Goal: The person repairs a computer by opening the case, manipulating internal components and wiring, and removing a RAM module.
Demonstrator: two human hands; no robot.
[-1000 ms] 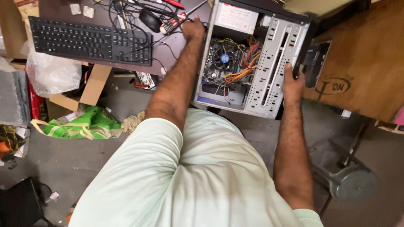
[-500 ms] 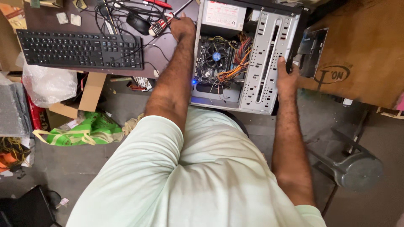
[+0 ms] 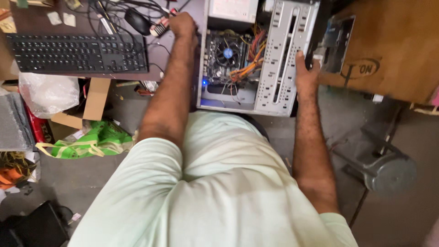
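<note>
An open desktop computer case (image 3: 283, 68) lies on its side in front of me, its motherboard, blue-centred fan (image 3: 227, 52) and orange cables exposed. My left hand (image 3: 182, 25) grips the case's left edge near the top. On the opposite side, my right hand (image 3: 305, 73) holds the right edge beside the grey metal drive cage. My pale green shirt fills the lower part of the view.
A black keyboard (image 3: 77, 52) and a black mouse (image 3: 136, 20) with tangled cables lie on the desk at left. Below the desk are a cardboard box (image 3: 91, 100), a clear plastic bag (image 3: 45, 91) and a green bag (image 3: 91, 142). A brown cardboard box (image 3: 379, 50) stands at right.
The view has shifted, so the case and desk sit a little differently in frame. Both hands stay on the case's two edges.
</note>
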